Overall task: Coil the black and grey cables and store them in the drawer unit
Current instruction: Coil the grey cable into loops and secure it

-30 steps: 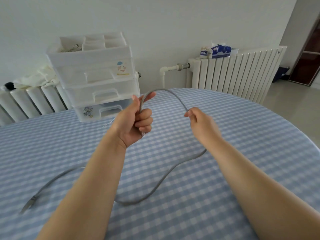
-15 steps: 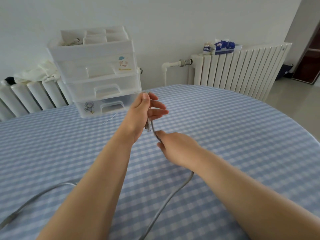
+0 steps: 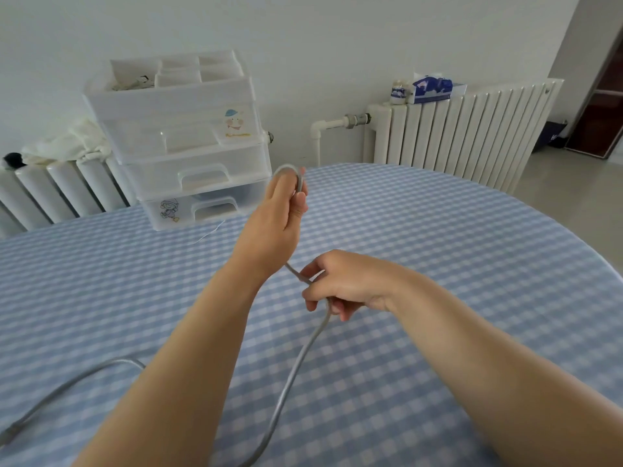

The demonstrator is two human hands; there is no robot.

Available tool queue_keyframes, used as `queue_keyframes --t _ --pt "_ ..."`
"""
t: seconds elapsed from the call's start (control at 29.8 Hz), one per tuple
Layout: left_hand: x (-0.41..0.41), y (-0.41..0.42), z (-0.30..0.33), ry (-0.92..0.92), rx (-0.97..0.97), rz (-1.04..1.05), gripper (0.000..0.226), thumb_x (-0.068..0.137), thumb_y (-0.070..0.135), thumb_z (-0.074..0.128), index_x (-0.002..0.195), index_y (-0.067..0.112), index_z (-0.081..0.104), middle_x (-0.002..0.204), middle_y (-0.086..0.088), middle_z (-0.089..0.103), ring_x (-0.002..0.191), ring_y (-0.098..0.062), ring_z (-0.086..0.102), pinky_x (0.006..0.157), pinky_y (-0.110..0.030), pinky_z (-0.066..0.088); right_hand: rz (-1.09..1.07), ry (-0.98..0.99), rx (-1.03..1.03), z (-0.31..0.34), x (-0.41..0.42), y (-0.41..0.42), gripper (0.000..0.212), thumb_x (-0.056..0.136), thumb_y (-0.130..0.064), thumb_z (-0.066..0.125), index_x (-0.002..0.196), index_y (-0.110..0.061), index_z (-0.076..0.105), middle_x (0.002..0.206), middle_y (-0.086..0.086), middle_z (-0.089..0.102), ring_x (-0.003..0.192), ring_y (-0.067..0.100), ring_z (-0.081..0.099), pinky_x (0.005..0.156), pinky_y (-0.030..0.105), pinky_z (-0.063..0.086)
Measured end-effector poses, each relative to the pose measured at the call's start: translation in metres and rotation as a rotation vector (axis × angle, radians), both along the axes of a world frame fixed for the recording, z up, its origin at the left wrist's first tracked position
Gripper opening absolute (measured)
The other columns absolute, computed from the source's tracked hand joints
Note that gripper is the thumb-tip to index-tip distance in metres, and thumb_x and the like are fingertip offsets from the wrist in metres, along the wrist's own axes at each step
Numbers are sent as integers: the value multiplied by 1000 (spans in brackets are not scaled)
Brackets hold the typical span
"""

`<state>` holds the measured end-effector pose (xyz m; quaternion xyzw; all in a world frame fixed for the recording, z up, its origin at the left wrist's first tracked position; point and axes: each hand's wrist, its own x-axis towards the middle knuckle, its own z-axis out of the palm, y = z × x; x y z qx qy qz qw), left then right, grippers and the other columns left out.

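A plain pale wall [image 3: 337, 38] backs two white radiators, one far left [image 3: 57, 193] under a cloth [image 3: 67, 143], one far right [image 3: 465, 129], beside grey floor [image 3: 573, 197] and a dark door [image 3: 603, 109].

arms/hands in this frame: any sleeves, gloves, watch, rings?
Both forearms are bare up to the frame edge: no sleeves in view. The left hand and right hand wear no gloves, and no watch, bracelet or ring shows on either wrist or on the fingers that can be seen. Fingernails look short and unpainted.
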<state>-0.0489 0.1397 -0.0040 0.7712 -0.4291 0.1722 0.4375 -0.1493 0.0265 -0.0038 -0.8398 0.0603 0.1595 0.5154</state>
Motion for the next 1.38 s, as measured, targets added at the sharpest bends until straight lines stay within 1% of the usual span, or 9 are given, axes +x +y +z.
queue_keyframes --t 0.1,0.24,0.47,0.57,0.67,0.87,1.11,1.21,1.38 --pt "-8 0 3 26 200 44 17 103 29 30 93 25 43 110 12 62 82 -7 68 73 -35 55 26 -3 12 2 -1 -7 15 93 -9 55 108 -9 55 88 -2 75 57 8 61 53 23 52" --pt "-18 -8 2 -9 477 89 19 102 31 32 96 26 50 91 12 69 74 -13 65 69 -35 50 50 -22 14 1 0 -10 6 97 -11 51 98 -12 57 89 -2 74 64 13 68 59 26 57" --pt "-21 -9 4 77 614 98 31 100 32 33 75 25 49 69 7 60 63 -12 56 58 -32 42 37 -247 -243 2 3 -32 5 91 -24 62 88 -21 64 77 -7 65 69 8 62 64 23 54" --pt "-13 -5 3 124 590 161 35 99 36 38 76 17 54 73 2 59 70 -19 56 63 -36 45 -31 -321 -412 4 4 -42 20 81 -40 72 84 -23 61 71 -8 64 62 7 61 62 23 49" --pt "-8 2 6 235 509 116 45 91 51 51 64 16 44 60 8 45 54 -10 42 54 -27 33 -4 -297 -447 6 1 -55 18 81 -41 72 87 -26 64 75 -8 67 67 8 64 68 29 53" --pt "-14 12 22 831 282 -406 38 81 44 57 78 7 55 48 5 27 39 -8 21 36 -17 22 -434 -858 -526 -4 6 -63 21 88 -44 61 85 -23 63 67 -8 65 65 8 60 60 27 45" --pt "-16 11 29 1171 -48 -516 34 93 40 43 66 19 42 44 11 24 31 -2 18 36 -19 9 -338 -788 -189 -12 11 -52 30 98 -45 40 90 -28 62 76 -11 68 72 6 66 73 42 56" --pt "-17 10 31 1322 -205 -574 43 95 45 39 59 21 38 41 10 28 27 0 22 33 -17 12 -335 -795 -43 -14 12 -37 28 102 -29 41 85 -18 61 66 -2 68 62 11 67 62 30 55" --pt "-21 5 30 1295 -258 -620 50 94 58 30 64 18 38 57 6 45 29 1 24 32 -14 13 -461 -634 421 -7 8 -20 40 102 -34 38 80 -11 61 46 4 54 44 19 59 47 27 48"
